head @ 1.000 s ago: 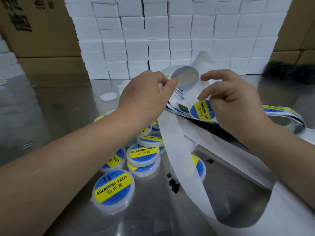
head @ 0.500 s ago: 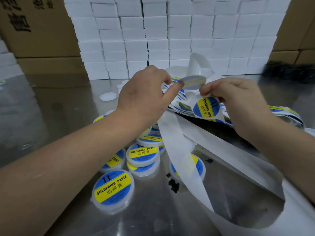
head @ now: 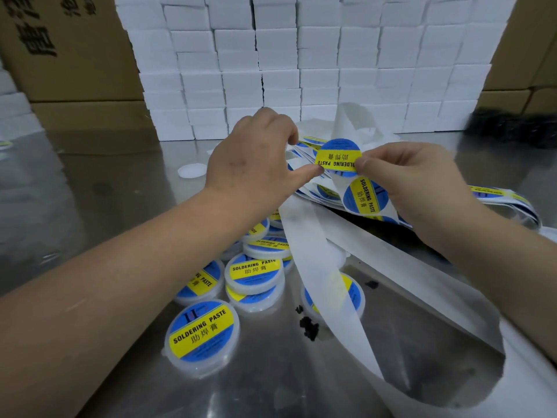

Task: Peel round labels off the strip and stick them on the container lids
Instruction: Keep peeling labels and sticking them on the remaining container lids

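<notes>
A round blue and yellow label hangs in the air, printed face toward me and upside down. My left hand pinches its left edge and my right hand pinches its right edge. Whether a lid lies behind it cannot be seen. The label strip with another label curls under my right fingers, and its empty white backing trails down toward me. Several labelled containers lie clustered below my left forearm on the steel table.
A wall of stacked white boxes stands at the back, flanked by cardboard cartons. A plain white lid lies left of my left hand. Black crumbs dot the table, and a dark object sits at the far right.
The label in my left hand has turned from its grey back side to its printed face. My right hand has moved in and taken its right edge.
</notes>
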Available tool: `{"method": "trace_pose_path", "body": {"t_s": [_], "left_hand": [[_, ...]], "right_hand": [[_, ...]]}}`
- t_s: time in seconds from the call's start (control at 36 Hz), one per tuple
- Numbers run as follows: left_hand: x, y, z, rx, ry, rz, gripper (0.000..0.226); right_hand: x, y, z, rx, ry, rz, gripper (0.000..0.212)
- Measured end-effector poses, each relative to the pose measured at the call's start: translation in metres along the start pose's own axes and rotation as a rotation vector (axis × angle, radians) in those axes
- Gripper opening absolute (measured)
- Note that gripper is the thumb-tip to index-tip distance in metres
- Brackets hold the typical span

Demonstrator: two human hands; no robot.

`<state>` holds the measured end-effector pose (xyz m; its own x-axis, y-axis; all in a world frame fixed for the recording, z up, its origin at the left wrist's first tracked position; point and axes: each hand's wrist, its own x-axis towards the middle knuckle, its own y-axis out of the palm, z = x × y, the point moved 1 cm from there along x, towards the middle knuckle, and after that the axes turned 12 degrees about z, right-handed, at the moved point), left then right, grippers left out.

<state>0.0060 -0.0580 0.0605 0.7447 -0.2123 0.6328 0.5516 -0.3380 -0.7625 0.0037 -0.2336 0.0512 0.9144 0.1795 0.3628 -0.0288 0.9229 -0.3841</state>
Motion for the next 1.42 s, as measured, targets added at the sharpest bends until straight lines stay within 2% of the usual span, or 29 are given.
{"method": "trace_pose_path", "body": {"t_s": [0.17,0.22,0.31,0.44,0.56,0.67,0.78,0.94,1.06,1.25,1.42], "left_hand": [[0.005,0.008,0.012,-0.081,-0.122,0.08,0.023],[0.008,0.007,0.016,-0.312,-0.248,0.09,0.021],[0.01,0.003,0.009,-0.85,-0.382,0.076,0.02],[0.009,0.001,-0.003,-1.182,-0.328,0.125,0.019],[0.008,-0.002,-0.006,-1.183,-0.264,0.193,0.025],[0.01,-0.001,-0.001,-1.271,-0.356,0.227,0.038],[0.011,0.001,0.004,-1.328,-0.414,0.212,0.03],[0.015,0.007,0.007,-1.215,-0.447,0.164,0.026],[0.014,0.008,0.007,-1.21,-0.397,0.204,0.019],[0.011,0.01,-0.001,-1.331,-0.329,0.258,0.034],[0.006,0.006,-0.004,-1.406,-0.306,0.278,0.04]], "right_hand": [[0.0,-0.001,0.0,0.004,0.001,-0.014,0.023],[0.001,-0.004,0.003,0.035,-0.008,-0.03,0.024],[0.001,-0.004,0.004,0.068,0.006,0.0,0.023],[-0.003,0.003,0.008,0.039,0.013,0.105,0.022],[-0.005,0.005,0.01,0.036,0.018,0.123,0.022],[-0.005,0.005,0.011,0.044,0.008,0.115,0.027],[-0.006,0.004,0.011,0.071,-0.004,0.153,0.026],[-0.005,0.003,0.009,0.138,-0.021,0.183,0.025],[-0.005,0.003,0.008,0.143,-0.024,0.212,0.022],[-0.005,0.003,0.007,0.16,-0.029,0.254,0.04],[-0.004,0.003,0.006,0.143,-0.025,0.281,0.04]]}}
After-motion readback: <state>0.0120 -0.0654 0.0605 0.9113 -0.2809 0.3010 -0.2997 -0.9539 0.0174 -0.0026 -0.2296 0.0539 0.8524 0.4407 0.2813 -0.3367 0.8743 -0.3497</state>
